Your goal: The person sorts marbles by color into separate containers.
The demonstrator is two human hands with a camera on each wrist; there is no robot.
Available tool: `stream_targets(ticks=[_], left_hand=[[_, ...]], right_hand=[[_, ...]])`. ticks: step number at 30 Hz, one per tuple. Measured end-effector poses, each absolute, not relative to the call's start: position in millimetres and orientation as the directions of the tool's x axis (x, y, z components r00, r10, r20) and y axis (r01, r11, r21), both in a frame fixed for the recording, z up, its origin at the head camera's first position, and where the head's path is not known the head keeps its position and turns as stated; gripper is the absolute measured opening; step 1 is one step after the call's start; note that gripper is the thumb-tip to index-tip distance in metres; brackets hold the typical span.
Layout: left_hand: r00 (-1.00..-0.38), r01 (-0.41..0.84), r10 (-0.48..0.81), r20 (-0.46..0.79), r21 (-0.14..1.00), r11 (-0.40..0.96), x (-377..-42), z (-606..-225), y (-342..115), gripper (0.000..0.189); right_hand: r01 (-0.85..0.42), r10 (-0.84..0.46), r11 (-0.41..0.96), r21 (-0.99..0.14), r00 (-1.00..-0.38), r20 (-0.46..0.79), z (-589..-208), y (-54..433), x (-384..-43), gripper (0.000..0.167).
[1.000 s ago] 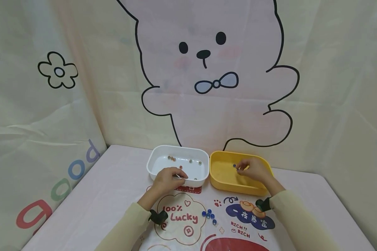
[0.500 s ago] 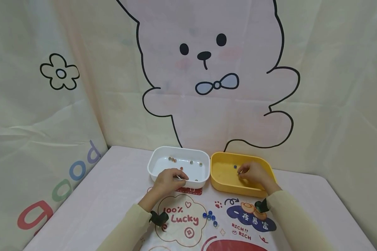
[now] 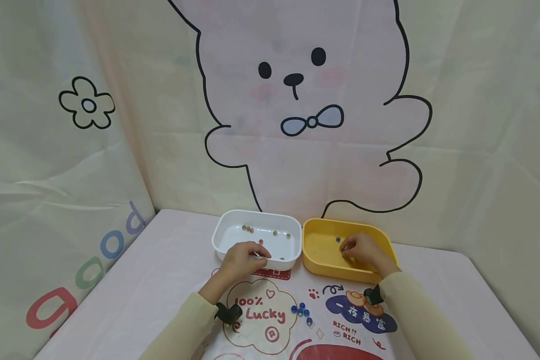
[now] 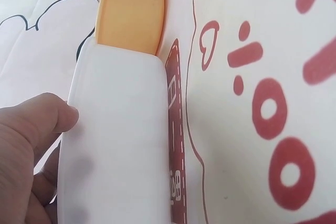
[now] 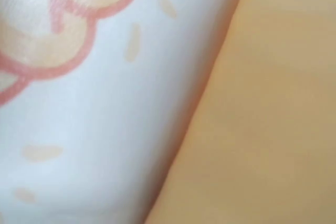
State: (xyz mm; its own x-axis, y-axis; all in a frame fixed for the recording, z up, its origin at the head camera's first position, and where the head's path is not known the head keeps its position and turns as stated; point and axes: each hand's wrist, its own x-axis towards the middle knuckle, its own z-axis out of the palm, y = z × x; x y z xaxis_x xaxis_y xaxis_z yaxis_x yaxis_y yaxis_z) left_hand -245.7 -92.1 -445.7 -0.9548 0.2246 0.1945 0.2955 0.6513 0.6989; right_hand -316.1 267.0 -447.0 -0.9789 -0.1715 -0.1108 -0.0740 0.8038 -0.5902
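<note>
The blue bead [image 3: 338,239] lies in the yellow tray [image 3: 333,269], just beyond the nearer right hand [image 3: 362,248]; cannot tell if its curled grip holds anything. Left hand [image 3: 242,257] pinches the white tray [image 4: 118,129].

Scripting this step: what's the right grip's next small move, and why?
Probably pinch the loose blue marble in the yellow tray with the right grip: that grip is inside the tray, just beside the marble. Whether it already holds another is unclear.
</note>
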Motion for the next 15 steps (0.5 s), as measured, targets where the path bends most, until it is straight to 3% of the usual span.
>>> stream_targets(ticks=[8, 15], left_hand=[[-0.955, 0.297, 0.224, 0.196, 0.698, 0.652, -245.7, -445.8, -91.5, 0.011], [-0.957, 0.286, 0.221, 0.185, 0.7, 0.654, -245.8, -445.7, -92.1, 0.011]], right_hand=[[-0.06, -0.17, 0.799, -0.598, -0.977, -0.129, -447.7, 266.5, -316.8, 0.015], [-0.109, -0.201, 0.815, -0.569, -0.974, -0.102, -445.0, 267.3, -314.4, 0.034]])
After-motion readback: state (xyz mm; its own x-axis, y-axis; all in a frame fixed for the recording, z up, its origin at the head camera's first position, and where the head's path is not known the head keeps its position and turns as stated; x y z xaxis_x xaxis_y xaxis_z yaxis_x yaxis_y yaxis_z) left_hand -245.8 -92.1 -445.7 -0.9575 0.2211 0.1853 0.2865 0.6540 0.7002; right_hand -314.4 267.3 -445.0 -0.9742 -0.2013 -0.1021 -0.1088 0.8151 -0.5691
